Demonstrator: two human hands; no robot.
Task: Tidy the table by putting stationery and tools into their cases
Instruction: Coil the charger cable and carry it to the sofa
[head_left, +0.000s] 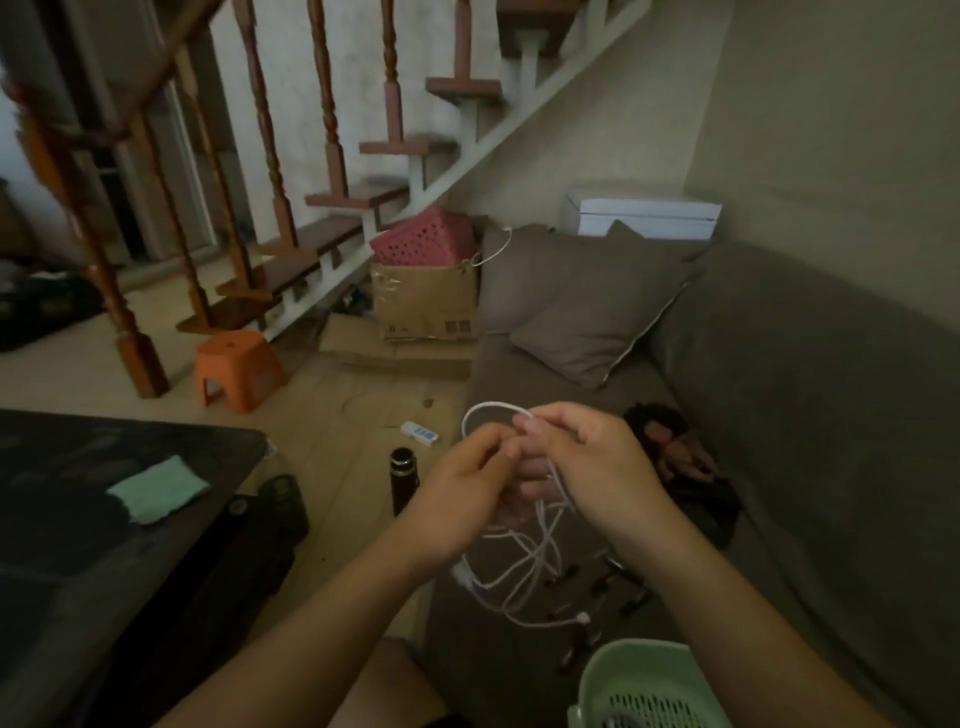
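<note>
A: What's over on the left?
B: A flat, dark table (104, 519), cut off by the edge. A soft, pale green cloth (158, 489) lies on it, a bit ragged on one side. Past it on the floor stands a little orange plastic stool (239, 364). Nearer us is a shiny black bottle (404, 480), round and standing up.
A: And the hands?
B: The left hand (462, 499) has its fingers curled in, pinching a thin white cable (524, 564). The right hand (587, 462) pinches it too, up at the top of a round loop. The rest of the cable hangs in a messy tangle over the seat of the soft grey sofa (779, 415) — smooth and bendy, with a small plug at one end.
A: What can't you see well?
B: Small dark bits (623, 582) lie on the seat under the cable — too blurry to name. A dark lump behind the right hand is half hidden. The green plastic basket (649, 686), full of little holes, is cut off at the bottom.
</note>
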